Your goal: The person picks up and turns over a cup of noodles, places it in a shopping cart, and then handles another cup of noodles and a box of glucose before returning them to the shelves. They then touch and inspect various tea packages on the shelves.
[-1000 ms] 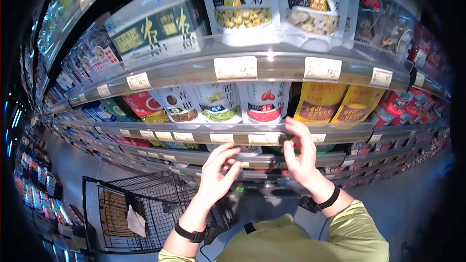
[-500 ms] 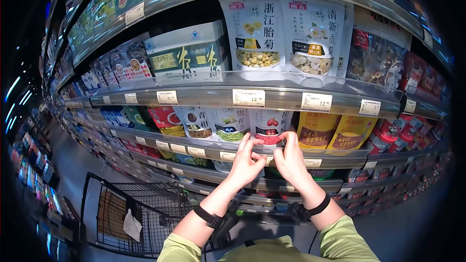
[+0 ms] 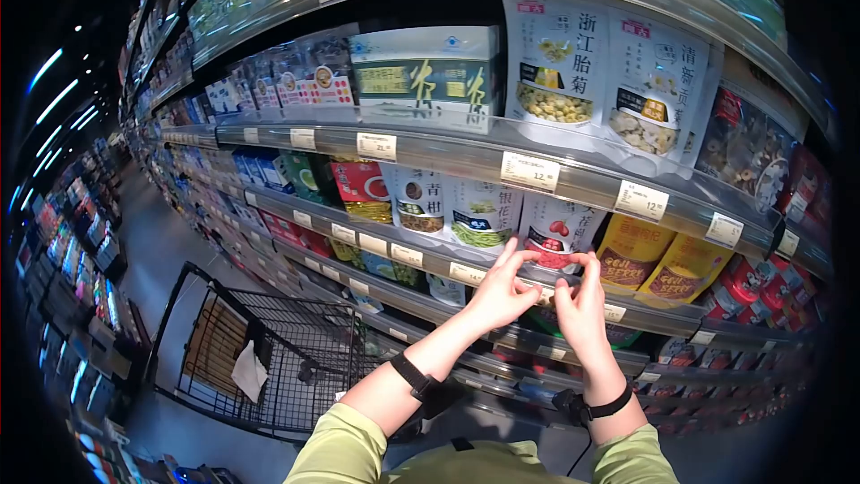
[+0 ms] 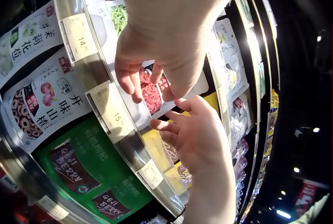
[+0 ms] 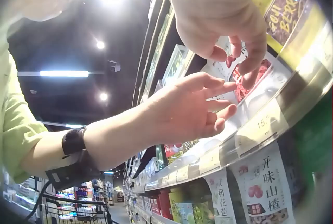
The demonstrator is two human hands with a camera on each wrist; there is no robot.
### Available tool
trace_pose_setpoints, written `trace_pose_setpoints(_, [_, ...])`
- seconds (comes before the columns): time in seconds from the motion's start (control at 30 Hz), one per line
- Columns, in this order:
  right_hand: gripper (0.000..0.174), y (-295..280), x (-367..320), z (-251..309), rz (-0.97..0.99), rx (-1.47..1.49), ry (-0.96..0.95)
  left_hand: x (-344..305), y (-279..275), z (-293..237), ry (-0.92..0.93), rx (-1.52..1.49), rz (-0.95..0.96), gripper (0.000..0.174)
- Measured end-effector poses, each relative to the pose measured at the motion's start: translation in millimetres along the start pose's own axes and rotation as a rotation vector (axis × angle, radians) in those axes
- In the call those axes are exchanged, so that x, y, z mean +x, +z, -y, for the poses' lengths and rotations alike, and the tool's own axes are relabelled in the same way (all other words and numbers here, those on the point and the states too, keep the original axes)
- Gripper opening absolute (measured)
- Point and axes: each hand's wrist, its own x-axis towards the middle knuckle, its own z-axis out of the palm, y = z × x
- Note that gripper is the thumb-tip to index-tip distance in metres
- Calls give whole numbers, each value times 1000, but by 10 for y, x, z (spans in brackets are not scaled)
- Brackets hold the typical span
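The pouch with red berries [image 3: 559, 235] stands behind the shelf rail [image 3: 437, 263], between a pouch with green leaves [image 3: 484, 217] and a yellow pouch [image 3: 632, 251]. All three show the printed front outward, probably so that a shopper may read them in place. The price label [image 4: 112, 110] is fixed on the rail just below the berry pouch, presumably to show which goods it belongs to.

The person's left hand [image 3: 503, 294] is before the lower left part of this pouch, and the right hand [image 3: 580, 305] before its lower right. The fingers of both are softly bent and grasp nothing; if any fingertip touches the pouch, one cannot tell. With one hand at each side, the red berries show between them.

The shopping cart [image 3: 305, 333] stands below the pouch and to its left, perhaps placed there to be within reach.
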Motion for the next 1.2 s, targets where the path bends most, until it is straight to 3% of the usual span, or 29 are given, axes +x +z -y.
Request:
trace_pose_setpoints(0.2, [44, 56, -21, -86, -38, 180, 42, -19, -32, -27, 0, -2, -13, 54])
trace_pose_setpoints(0.37, [45, 131, -67, -42, -101, 228, -45, -38, -45, -23, 28, -49, -21, 55])
trace_pose_setpoints(0.5, [41, 146, -144, 3, -47, 210, -82, -154, -101, -43, 95, -51, -53, 51])
trace_pose_setpoints(0.53, [33, 172, -175, 16, -66, 210, -107, -218, -122, -39, 117, -28, -77, 48])
trace_pose_setpoints(0.63, [24, 210, -247, -150, 38, 232, -234, -490, -291, -27, 116, 63, -78, 46])
trace_pose_setpoints(0.67, [15, 247, -294, -90, 62, 292, -206, -626, -360, -71, 124, 121, -121, 38])
trace_pose_setpoints(0.77, [14, 372, -397, -9, 231, 220, -255, -1056, -590, 82, 140, 180, -202, 26])
trace_pose_setpoints(0.9, [16, 804, -497, -103, 470, 269, -380, -1768, -968, 433, -20, 347, -363, 15])
trace_pose_setpoints(0.97, [17, 1035, -581, -237, 680, 303, -294, -2198, -1182, 725, -23, 527, -446, 16])
trace_pose_setpoints(1.03, [14, 1343, -727, -174, 732, 317, -126, -2671, -1434, 866, -190, 730, -463, 17])
trace_pose_setpoints(1.1, [8, 1779, -913, -426, 751, 326, -207, -3134, -1709, 894, -357, 912, -405, 20])
trace_pose_setpoints(1.13, [12, 1930, -1002, -392, 812, 323, -125, -3369, -1805, 917, -456, 974, -429, 20])
trace_pose_setpoints(1.2, [17, 2272, -1151, -507, 917, 242, -231, -3830, -1983, 1023, -636, 1005, -498, 24])
